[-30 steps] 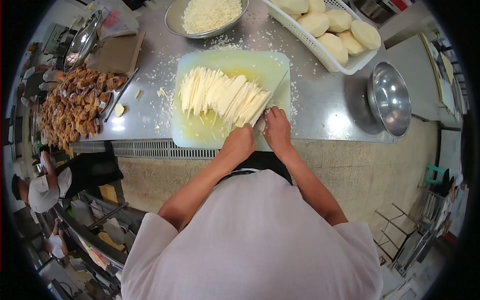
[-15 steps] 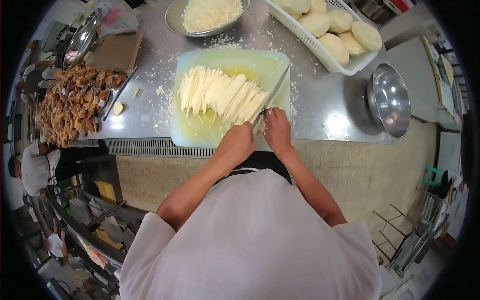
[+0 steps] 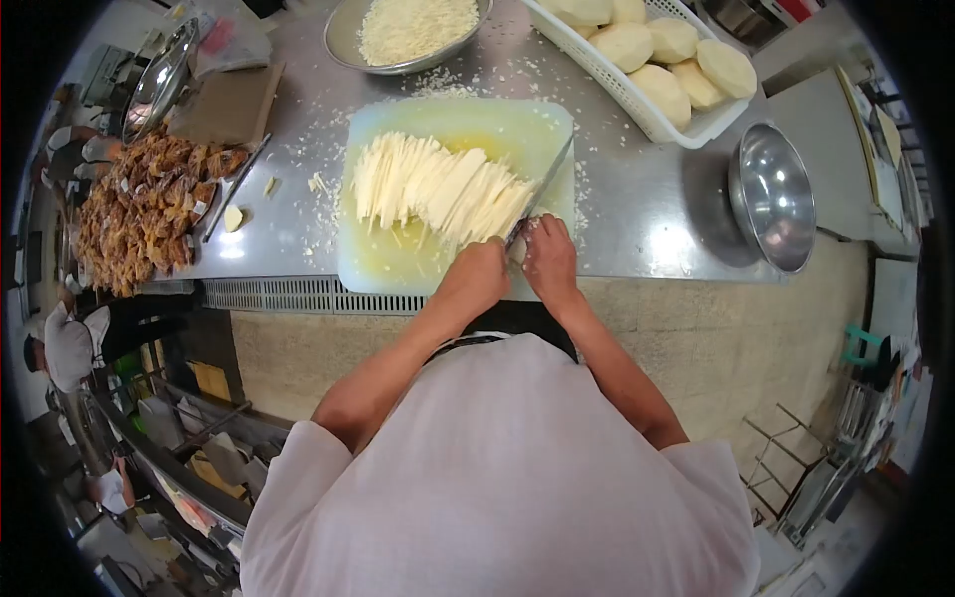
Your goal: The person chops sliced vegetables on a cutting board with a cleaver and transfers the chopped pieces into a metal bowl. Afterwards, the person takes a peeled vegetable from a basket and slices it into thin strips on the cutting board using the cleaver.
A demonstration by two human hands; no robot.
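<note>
My left hand [image 3: 475,284] is closed around the handle of a knife [image 3: 545,184], whose blade slants up and to the right over the cutting board [image 3: 373,269]. Close by on the blade's right side, my right hand [image 3: 550,257] has its fingers curled down on a pale vegetable piece [image 3: 517,251], mostly hidden under the fingers. Left of the blade, a long row of thin pale vegetable strips [image 3: 438,189] lies fanned across the pale green board.
A metal bowl [image 3: 333,40] of finely cut pale pieces stands behind the board. Peeled round vegetables fill a white basket [image 3: 686,139] at back right. A steel bowl [image 3: 774,199] sits at right. Browned meat pieces [image 3: 149,204] are heaped at left near a thin rod [image 3: 237,187].
The view has shifted very slightly. Both hands and the knife keep nearly the same place at the right end of the strips.
</note>
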